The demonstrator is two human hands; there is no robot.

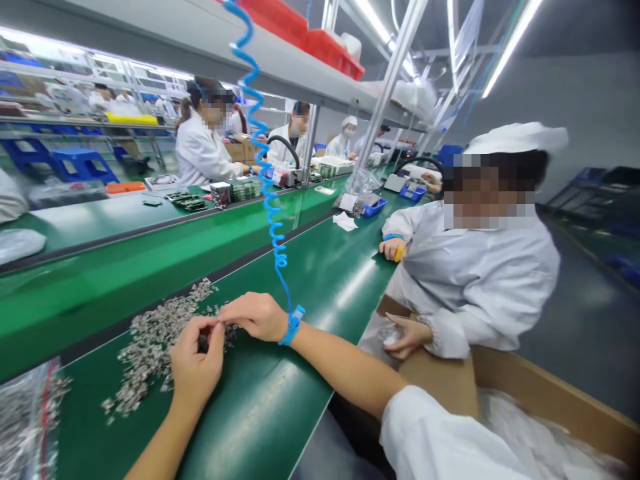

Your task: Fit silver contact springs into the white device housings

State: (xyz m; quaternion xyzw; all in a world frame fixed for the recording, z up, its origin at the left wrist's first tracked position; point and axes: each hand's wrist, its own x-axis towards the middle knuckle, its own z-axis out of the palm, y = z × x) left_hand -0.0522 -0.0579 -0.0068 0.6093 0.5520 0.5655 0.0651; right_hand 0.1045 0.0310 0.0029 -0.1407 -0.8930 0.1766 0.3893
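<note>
My left hand is curled, pinching a small dark part between thumb and fingers over a heap of small silvery metal parts on the green bench. My right hand meets it from the right, fingers pinched at the same small part. A blue wrist strap sits on my right wrist, and its coiled blue cord rises up to the shelf.
A co-worker in a white coat and cap sits close on my right over a cardboard box with plastic bags. A clear bag of parts lies at the left edge. Blue trays and other workers are farther along.
</note>
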